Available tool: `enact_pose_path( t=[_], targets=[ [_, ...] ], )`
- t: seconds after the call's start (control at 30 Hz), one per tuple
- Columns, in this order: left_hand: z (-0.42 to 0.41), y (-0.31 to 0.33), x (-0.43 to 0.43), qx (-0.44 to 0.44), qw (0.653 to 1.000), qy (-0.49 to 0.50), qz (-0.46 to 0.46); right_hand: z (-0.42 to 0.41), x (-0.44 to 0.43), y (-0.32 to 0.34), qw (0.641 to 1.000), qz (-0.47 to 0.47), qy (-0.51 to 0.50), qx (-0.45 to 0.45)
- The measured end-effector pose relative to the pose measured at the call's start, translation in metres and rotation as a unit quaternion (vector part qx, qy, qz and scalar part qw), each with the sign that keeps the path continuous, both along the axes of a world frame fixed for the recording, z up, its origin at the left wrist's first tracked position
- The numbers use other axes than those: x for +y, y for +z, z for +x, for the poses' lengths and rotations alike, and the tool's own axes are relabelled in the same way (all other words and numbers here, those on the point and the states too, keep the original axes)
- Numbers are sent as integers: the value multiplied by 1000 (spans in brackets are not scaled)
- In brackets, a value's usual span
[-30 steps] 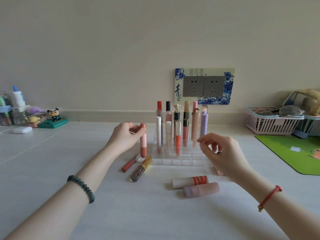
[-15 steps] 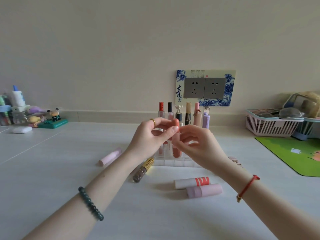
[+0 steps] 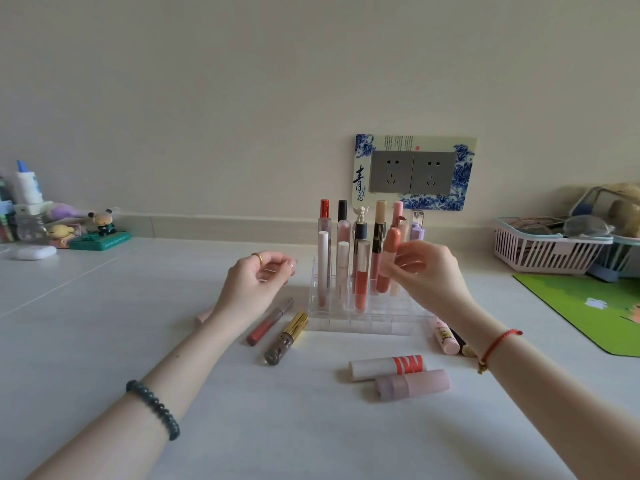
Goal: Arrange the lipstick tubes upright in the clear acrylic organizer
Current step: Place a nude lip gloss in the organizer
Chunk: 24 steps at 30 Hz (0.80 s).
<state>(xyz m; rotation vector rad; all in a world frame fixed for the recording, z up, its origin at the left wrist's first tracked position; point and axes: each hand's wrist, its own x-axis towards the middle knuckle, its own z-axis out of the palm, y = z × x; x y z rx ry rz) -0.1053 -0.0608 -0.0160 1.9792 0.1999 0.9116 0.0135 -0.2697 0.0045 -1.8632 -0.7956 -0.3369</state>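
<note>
Hidden: a pale pink tube (image 3: 202,315) is largely covered by the left forearm, and a dark tube (image 3: 458,337) by the right wrist.
Hard to make out: the cell walls; the cell taken by the coral tube (image 3: 391,244) cannot be told.
Organizer (image 3: 363,322): one, clear acrylic, set mid-width toward the table's far edge.
Upright tubes (image 3: 362,271): at least nine are counted, besides the coral one.
Lying tubes: seven on the table (image 3: 104,341), the two hidden ones included.
Left hand (image 3: 259,275): loosely curled, nothing held, just left of the organizer.
Right hand (image 3: 429,271): the coral tube is pinched, slightly tilted, with its lower end inside the organizer.
Hands: apart.
</note>
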Motion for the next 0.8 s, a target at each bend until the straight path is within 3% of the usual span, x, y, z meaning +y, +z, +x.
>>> enact_pose_path(
  t=[0.8],
  targets=[
    [-6,-13,16,75,995,56,36,2,8,-25,993,-95,-65,-37]
  ],
)
